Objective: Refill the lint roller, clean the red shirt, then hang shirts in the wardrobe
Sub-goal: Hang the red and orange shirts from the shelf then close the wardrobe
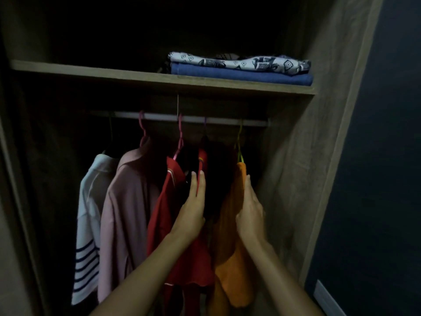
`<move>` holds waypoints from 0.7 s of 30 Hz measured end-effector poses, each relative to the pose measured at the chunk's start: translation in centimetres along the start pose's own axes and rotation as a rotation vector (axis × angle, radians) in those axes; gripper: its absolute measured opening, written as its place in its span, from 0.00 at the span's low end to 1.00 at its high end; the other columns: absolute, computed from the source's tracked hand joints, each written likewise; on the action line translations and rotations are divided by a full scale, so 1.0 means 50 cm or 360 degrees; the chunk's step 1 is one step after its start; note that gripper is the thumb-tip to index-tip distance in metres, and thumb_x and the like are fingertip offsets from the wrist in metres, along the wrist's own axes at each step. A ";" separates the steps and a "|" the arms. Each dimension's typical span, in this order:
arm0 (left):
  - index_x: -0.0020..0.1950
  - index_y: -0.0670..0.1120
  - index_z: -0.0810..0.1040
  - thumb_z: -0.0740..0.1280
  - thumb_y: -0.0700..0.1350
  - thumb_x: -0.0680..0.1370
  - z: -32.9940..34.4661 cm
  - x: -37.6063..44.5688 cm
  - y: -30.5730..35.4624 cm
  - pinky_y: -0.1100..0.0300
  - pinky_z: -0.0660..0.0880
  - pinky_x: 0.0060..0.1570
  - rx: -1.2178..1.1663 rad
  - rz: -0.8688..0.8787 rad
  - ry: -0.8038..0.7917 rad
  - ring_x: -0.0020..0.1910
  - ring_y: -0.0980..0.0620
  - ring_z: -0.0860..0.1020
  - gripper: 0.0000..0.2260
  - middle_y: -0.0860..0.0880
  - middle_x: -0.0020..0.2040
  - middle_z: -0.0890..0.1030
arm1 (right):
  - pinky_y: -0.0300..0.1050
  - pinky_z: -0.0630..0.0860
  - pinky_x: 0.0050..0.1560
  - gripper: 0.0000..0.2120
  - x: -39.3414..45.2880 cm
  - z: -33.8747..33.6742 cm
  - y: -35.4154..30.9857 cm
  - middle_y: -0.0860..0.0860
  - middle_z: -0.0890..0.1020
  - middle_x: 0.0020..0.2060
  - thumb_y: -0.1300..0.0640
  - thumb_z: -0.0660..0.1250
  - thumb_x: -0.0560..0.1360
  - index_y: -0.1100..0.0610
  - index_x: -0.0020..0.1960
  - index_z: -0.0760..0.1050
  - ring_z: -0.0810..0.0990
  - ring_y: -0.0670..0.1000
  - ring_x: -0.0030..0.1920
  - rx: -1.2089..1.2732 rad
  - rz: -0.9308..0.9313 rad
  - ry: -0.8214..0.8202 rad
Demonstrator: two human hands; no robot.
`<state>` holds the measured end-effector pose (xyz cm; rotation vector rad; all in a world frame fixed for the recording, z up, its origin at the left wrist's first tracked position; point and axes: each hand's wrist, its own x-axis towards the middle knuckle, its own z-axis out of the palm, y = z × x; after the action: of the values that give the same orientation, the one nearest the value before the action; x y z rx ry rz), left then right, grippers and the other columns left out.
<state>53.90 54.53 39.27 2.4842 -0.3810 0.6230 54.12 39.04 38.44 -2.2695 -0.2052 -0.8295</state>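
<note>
The red shirt (168, 215) hangs straight down from the rail (193, 118) inside the wardrobe (319, 156), its long axis vertical, collar up at a pink hanger (180, 142) and hem low in the dark. It sits third along — a white shirt with navy stripes (88, 213) and a pale pink shirt (127, 215) to its left, an orange shirt (232, 258) on a green hanger (239, 144) to its right.

The left hand (193, 208) reaches up with straight fingers laid flat against the red shirt's right edge, just below the collar, so the garment lies to the left of that hand and under its fingertips; nothing is gripped. The right hand (249, 213) rests with straight fingers along the orange shirt's upper edge — also not clasping.

On the shelf (114, 75) above the rail, a folded patterned cloth (239, 61) lies on top of a folded blue cloth (239, 75).
</note>
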 end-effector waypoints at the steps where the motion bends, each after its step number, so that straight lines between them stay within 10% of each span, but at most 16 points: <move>1: 0.69 0.58 0.24 0.64 0.24 0.68 0.001 -0.006 -0.001 0.54 0.77 0.31 0.0018 -0.0002 0.0006 0.34 0.49 0.76 0.55 0.52 0.75 0.29 | 0.21 0.69 0.42 0.44 -0.012 -0.002 0.006 0.52 0.60 0.76 0.73 0.62 0.74 0.50 0.78 0.41 0.77 0.43 0.55 0.0033 -0.0003 -0.0011; 5: 0.69 0.59 0.23 0.63 0.24 0.68 0.004 -0.031 -0.002 0.59 0.74 0.27 0.0102 0.0042 0.0005 0.30 0.51 0.74 0.55 0.53 0.75 0.30 | 0.20 0.69 0.39 0.44 -0.039 -0.017 0.023 0.53 0.62 0.75 0.74 0.60 0.75 0.48 0.78 0.41 0.72 0.37 0.42 0.0152 0.0058 -0.0019; 11: 0.76 0.52 0.31 0.60 0.23 0.66 -0.021 -0.078 -0.018 0.64 0.67 0.26 0.0299 0.0178 0.0003 0.34 0.55 0.73 0.52 0.53 0.76 0.31 | 0.40 0.74 0.60 0.41 -0.064 -0.025 0.019 0.48 0.52 0.78 0.70 0.60 0.77 0.47 0.78 0.40 0.72 0.44 0.62 0.0029 -0.0082 0.0026; 12: 0.76 0.50 0.33 0.60 0.23 0.66 -0.036 -0.089 -0.026 0.64 0.72 0.32 0.0309 0.0234 0.0035 0.49 0.51 0.77 0.51 0.52 0.76 0.31 | 0.48 0.67 0.70 0.40 -0.065 -0.020 0.012 0.48 0.49 0.78 0.67 0.62 0.77 0.48 0.78 0.40 0.65 0.48 0.71 -0.0035 -0.0091 0.0051; 14: 0.77 0.47 0.36 0.61 0.25 0.67 -0.072 -0.110 -0.052 0.64 0.72 0.59 0.0345 0.0350 0.0129 0.77 0.48 0.55 0.48 0.49 0.78 0.35 | 0.55 0.50 0.77 0.40 -0.067 -0.004 -0.007 0.51 0.47 0.78 0.60 0.64 0.77 0.51 0.78 0.40 0.47 0.51 0.77 -0.0206 -0.0072 0.0116; 16: 0.78 0.43 0.42 0.62 0.28 0.68 -0.120 -0.133 -0.089 0.56 0.56 0.74 0.0480 0.0460 0.0270 0.78 0.47 0.45 0.44 0.44 0.78 0.41 | 0.58 0.45 0.76 0.38 -0.075 0.018 -0.039 0.55 0.48 0.78 0.54 0.64 0.78 0.56 0.78 0.43 0.44 0.55 0.77 -0.0363 -0.0088 0.0180; 21: 0.76 0.42 0.54 0.64 0.35 0.75 -0.249 -0.218 -0.225 0.46 0.57 0.74 0.0747 0.0686 0.0516 0.77 0.42 0.51 0.32 0.40 0.77 0.52 | 0.59 0.42 0.76 0.36 -0.126 0.083 -0.169 0.56 0.47 0.78 0.43 0.54 0.77 0.56 0.79 0.45 0.42 0.55 0.77 -0.0269 -0.0114 0.0229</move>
<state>44.59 72.21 38.13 2.6751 -0.7176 1.4087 48.21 48.62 37.04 -2.3574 -0.1563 -1.0799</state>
